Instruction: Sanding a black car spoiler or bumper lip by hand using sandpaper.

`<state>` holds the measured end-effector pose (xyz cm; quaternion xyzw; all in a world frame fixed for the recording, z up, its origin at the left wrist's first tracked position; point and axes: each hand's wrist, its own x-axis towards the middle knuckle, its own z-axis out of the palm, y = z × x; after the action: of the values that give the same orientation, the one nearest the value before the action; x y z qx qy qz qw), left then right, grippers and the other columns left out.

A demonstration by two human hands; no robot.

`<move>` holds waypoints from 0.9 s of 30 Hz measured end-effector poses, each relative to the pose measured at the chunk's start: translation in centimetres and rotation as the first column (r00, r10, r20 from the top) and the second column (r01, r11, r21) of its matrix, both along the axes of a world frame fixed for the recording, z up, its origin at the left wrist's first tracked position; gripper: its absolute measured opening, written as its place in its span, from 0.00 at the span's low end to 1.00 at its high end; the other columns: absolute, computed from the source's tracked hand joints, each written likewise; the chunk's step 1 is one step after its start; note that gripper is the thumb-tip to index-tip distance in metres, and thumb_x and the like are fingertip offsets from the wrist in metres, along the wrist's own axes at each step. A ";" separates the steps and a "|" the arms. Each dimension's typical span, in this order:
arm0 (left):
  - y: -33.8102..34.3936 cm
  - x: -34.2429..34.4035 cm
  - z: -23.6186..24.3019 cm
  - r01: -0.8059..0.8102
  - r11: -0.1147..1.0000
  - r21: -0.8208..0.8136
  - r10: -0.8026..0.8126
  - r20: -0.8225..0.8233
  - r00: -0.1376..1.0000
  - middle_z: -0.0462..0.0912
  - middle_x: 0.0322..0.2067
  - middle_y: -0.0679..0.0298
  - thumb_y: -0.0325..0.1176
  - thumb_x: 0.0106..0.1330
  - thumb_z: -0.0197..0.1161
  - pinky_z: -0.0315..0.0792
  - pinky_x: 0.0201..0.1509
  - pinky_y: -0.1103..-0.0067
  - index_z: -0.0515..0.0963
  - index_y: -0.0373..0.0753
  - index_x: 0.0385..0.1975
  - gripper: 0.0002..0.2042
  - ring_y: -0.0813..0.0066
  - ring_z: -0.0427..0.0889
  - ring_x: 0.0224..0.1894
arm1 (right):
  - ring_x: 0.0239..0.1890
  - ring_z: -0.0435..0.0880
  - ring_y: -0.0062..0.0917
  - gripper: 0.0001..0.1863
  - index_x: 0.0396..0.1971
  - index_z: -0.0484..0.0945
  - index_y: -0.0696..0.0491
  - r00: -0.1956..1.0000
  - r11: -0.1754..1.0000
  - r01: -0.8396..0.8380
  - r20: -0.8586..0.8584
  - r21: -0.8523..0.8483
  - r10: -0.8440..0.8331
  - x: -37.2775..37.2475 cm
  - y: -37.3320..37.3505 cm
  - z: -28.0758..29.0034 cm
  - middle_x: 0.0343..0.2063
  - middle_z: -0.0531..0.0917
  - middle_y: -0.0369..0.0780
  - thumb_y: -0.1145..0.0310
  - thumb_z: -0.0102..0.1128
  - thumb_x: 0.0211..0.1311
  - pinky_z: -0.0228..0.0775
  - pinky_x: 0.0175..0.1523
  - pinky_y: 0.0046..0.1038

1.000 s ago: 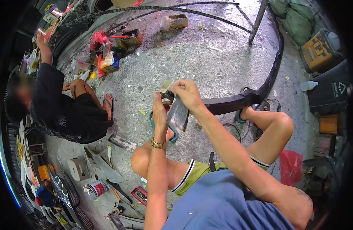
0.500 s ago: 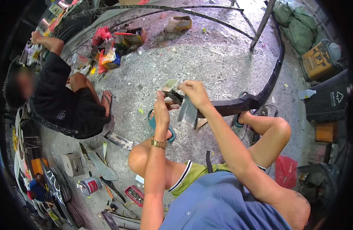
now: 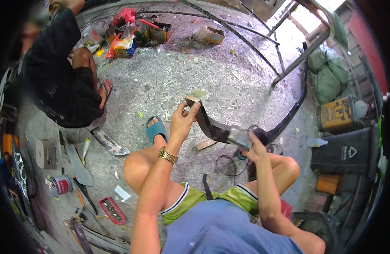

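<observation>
A long, curved black trim strip (image 3: 216,131) stretches from in front of me round to the far right. Its near end is gripped by my left hand (image 3: 182,120), fingers and thumb closed round the edge. A pale, see-through flat piece (image 3: 199,94) sticks out at that same end, above a tan patch. In my right hand (image 3: 257,149) is a thin grey sheet (image 3: 238,137), lying against or just over the strip's middle; its exact kind cannot be made out. A gold watch (image 3: 167,155) is on my left wrist.
Another person in dark clothes (image 3: 64,101) sits at the left. Opened tins (image 3: 161,33) stand at the far left, a metal frame (image 3: 303,63) at the far right. A red tray of small parts (image 3: 123,218), a paint can (image 3: 61,185) and a yellow container (image 3: 338,114) lie around.
My right hand has moved right and nearer, from the strip's end to its middle, carrying the grey sheet. My left hand stays at the end. The view has shifted right.
</observation>
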<state>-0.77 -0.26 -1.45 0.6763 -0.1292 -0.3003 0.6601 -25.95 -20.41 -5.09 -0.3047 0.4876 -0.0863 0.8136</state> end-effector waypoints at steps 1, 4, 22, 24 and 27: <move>0.1 -0.1 -0.1 0.016 0.993 0.113 -0.020 0.036 0.999 0.83 0.33 0.59 0.47 0.64 0.69 0.74 0.40 0.81 0.71 0.28 0.57 0.31 0.79 0.80 0.32 | 0.34 0.83 0.32 0.18 0.46 0.77 0.51 0.986 0.994 -0.089 0.139 -0.060 0.096 -0.2 0.7 -0.1 0.40 0.85 0.38 0.53 0.60 0.66 0.74 0.37 0.36; 0.2 -1.2 -0.7 0.009 0.996 0.094 -0.021 0.126 0.992 0.81 0.35 0.61 0.46 0.59 0.74 0.74 0.41 0.81 0.65 0.27 0.63 0.39 0.80 0.78 0.34 | 0.43 0.84 0.34 0.18 0.50 0.75 0.56 0.940 0.995 -0.085 0.327 -0.055 0.098 0.2 1.8 1.3 0.45 0.84 0.41 0.65 0.62 0.63 0.75 0.48 0.38; -0.7 -3.0 -1.2 -0.103 0.993 -0.060 0.102 -0.010 0.995 0.82 0.38 0.61 0.39 0.58 0.75 0.77 0.38 0.79 0.68 0.33 0.59 0.32 0.74 0.83 0.37 | 0.59 0.74 0.30 0.24 0.57 0.75 0.46 0.320 -0.990 -0.126 -0.947 -0.068 0.024 22.5 9.6 17.6 0.64 0.73 0.33 0.66 0.61 0.58 0.68 0.56 0.35; -0.6 -3.0 -0.9 -0.146 0.983 -0.112 0.138 -0.080 0.987 0.81 0.37 0.61 0.39 0.58 0.75 0.76 0.38 0.80 0.69 0.33 0.59 0.32 0.75 0.81 0.37 | 0.55 0.75 0.30 0.22 0.53 0.76 0.47 0.355 -0.989 -0.133 -0.935 -0.064 0.013 21.8 9.5 17.5 0.61 0.75 0.32 0.65 0.62 0.57 0.68 0.53 0.33; -0.5 -3.3 -0.6 -0.111 0.990 -0.089 0.110 -0.009 0.994 0.81 0.36 0.60 0.38 0.59 0.74 0.76 0.40 0.77 0.67 0.33 0.62 0.33 0.74 0.80 0.38 | 0.56 0.74 0.31 0.20 0.52 0.76 0.51 0.433 -0.989 -0.132 -0.901 -0.072 0.008 20.5 8.5 17.1 0.55 0.78 0.34 0.64 0.58 0.58 0.65 0.54 0.31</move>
<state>-4.03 -0.79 -2.05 0.6515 -0.1035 -0.2586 0.7057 -5.43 -11.88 12.01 -0.9688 -0.1729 0.0262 -0.1757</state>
